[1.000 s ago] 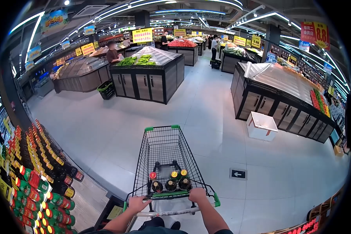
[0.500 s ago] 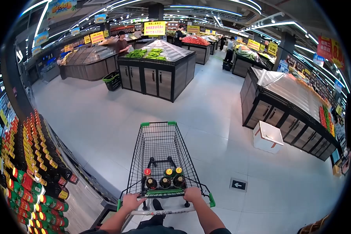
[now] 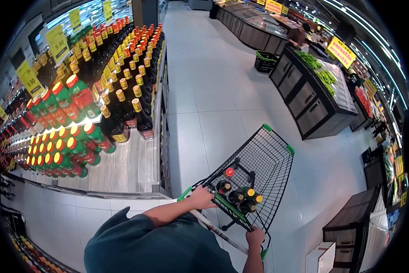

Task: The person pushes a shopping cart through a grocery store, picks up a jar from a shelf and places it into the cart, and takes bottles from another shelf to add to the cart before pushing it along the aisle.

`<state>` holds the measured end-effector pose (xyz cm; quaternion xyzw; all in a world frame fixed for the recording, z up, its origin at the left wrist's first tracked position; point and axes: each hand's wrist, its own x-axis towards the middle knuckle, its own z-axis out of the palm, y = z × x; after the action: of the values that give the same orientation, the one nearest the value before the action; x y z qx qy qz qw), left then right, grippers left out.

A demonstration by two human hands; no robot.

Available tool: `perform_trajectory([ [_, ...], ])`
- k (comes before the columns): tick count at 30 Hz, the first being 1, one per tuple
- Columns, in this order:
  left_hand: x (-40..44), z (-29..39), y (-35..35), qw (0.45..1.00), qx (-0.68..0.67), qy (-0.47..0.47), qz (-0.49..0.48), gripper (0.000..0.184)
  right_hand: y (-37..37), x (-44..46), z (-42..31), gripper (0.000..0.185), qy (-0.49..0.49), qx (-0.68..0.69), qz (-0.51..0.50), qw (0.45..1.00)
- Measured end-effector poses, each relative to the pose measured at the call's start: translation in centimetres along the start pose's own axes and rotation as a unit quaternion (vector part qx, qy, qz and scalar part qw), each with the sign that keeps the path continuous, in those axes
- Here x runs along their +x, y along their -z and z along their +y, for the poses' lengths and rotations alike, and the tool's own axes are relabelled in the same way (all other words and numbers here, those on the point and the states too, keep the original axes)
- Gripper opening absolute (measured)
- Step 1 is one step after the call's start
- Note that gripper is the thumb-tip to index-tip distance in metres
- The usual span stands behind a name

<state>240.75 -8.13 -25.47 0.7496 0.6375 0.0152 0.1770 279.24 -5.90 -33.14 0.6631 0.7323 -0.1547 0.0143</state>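
A black wire shopping cart [image 3: 273,157] with green corner pieces stands in front of me, slanting to the upper right. My left hand [image 3: 201,198] is closed on its rear rim near the left green corner. Toward the other corner, my right hand [image 3: 255,236] wraps around the same rear edge; some of its fingers are hidden. In the basket, near my hands, several dark bottles [image 3: 235,196] with red, yellow and dark caps are grouped together. The white handle bar [image 3: 218,231] runs between my body and the basket.
Close on my left is a wooden display stand [image 3: 118,170] with rows of dark sauce bottles [image 3: 143,119] and green bottles [image 3: 84,98]. A vegetable counter [image 3: 300,91] is ahead right, beside a black shopping basket [image 3: 264,61]. A white box [image 3: 320,258] stands at lower right; a person [image 3: 297,35] is farther off.
My view has swung left and down, bringing the bottle display into the left half. The cart now appears slanted to the right. Both hands remain on it.
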Motion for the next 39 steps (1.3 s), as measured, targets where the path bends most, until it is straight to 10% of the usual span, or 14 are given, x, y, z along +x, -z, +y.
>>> perform_trajectory([
  [26,2.8,0.2,3.1,0.982,-0.054,0.164,0.08,0.044,6.9,14.5,-2.4,0.034,0.162,-0.002,-0.078,0.984],
  [33,5.4,1.6,6.5,0.969,-0.072,0.235,0.016,0.069,12.4,18.8,-3.9,0.065,0.179,0.086,-0.279,0.94],
  [39,12.9,2.3,7.2,0.946,-0.132,0.297,-0.014,0.055,16.7,25.9,-5.5,0.089,0.135,0.104,-0.46,0.871],
])
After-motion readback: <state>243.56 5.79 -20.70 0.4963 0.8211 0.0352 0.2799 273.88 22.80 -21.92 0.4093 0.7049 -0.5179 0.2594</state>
